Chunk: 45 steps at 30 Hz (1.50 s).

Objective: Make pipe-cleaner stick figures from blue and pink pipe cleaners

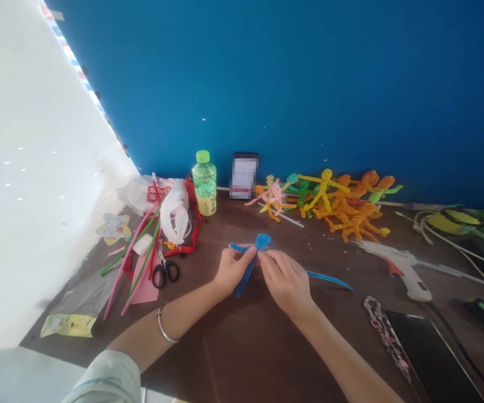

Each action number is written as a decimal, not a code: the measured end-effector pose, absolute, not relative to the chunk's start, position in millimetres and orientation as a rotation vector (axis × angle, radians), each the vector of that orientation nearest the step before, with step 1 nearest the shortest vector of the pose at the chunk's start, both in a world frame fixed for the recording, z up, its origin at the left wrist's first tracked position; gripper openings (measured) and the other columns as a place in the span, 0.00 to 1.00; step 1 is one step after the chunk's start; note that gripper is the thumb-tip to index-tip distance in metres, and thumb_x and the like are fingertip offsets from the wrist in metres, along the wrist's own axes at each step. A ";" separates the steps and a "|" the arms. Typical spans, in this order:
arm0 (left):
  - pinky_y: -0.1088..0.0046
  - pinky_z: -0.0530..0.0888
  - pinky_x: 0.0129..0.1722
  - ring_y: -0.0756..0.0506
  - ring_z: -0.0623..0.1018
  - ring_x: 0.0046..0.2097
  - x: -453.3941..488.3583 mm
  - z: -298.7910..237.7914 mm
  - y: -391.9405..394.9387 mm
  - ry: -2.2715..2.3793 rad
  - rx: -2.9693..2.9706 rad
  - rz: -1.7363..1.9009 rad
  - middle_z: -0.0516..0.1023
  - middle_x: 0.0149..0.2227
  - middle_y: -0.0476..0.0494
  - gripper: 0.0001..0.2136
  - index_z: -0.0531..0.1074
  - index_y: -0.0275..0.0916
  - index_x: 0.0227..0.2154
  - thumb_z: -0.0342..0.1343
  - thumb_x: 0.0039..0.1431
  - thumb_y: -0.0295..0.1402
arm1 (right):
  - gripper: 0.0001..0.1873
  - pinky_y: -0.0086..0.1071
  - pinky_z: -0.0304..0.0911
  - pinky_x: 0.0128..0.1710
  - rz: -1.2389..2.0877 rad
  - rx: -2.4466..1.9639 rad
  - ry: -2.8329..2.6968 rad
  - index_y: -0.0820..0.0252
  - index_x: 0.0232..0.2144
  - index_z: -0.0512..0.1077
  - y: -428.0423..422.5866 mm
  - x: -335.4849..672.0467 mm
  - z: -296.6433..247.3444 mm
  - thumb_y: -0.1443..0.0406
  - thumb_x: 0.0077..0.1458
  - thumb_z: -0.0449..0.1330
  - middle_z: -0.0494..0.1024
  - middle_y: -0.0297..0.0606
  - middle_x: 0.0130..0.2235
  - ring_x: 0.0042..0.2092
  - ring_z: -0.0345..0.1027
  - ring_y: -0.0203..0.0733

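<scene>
A blue pipe-cleaner figure (255, 250) with a round looped head lies between my two hands over the brown table (242, 347). My left hand (232, 271) pinches it from the left, fingers closed on its body. My right hand (284, 281) grips it from the right just below the loop. One blue strand (330, 279) trails off to the right from under my right hand. A silver bangle sits on my left wrist.
Finished pipe-cleaner figures (334, 204) in orange, yellow, green and pink lie piled by the blue wall. A green bottle (204, 183), scissors (164, 270) and loose pipe cleaners (135, 254) lie left; a glue gun (399, 266) and phone (433, 358) right.
</scene>
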<state>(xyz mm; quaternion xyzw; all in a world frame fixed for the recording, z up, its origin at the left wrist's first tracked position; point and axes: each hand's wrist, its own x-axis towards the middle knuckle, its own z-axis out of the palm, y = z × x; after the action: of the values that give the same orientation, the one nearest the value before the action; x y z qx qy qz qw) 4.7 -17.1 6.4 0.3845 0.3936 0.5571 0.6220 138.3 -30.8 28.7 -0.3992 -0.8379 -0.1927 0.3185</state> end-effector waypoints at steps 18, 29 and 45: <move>0.79 0.68 0.31 0.54 0.70 0.27 0.7 10.9 -12.7 0.486 0.236 1.085 0.70 0.25 0.48 0.07 0.70 0.33 0.26 0.62 0.44 0.30 | 0.08 0.32 0.65 0.35 0.017 -1.116 -1.991 0.58 0.34 0.72 -20.4 147.2 19.6 0.69 0.54 0.54 0.77 0.38 0.32 0.34 0.71 0.39; 0.74 0.64 0.27 0.53 0.67 0.23 -1.8 8.8 -10.1 0.741 0.665 1.087 0.69 0.21 0.48 0.12 0.74 0.32 0.26 0.63 0.41 0.37 | 0.10 0.32 0.61 0.31 0.801 -1.406 -2.113 0.59 0.24 0.72 4.7 164.4 73.3 0.59 0.48 0.56 0.75 0.37 0.29 0.31 0.68 0.42; 0.75 0.66 0.25 0.54 0.68 0.23 -1.4 7.3 -8.5 0.884 1.110 1.241 0.70 0.28 0.45 0.12 0.74 0.33 0.25 0.60 0.44 0.39 | 0.14 0.27 0.39 0.17 1.750 -1.550 -1.812 0.61 0.16 0.69 23.5 168.2 76.7 0.56 0.39 0.62 0.57 0.27 0.14 0.18 0.44 0.28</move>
<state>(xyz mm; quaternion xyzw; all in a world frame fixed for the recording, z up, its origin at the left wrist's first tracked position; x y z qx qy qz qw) -1.4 -8.5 7.3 0.4763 0.3794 0.5326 0.5879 168.2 23.5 76.7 -0.5219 -0.6100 0.5891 0.0920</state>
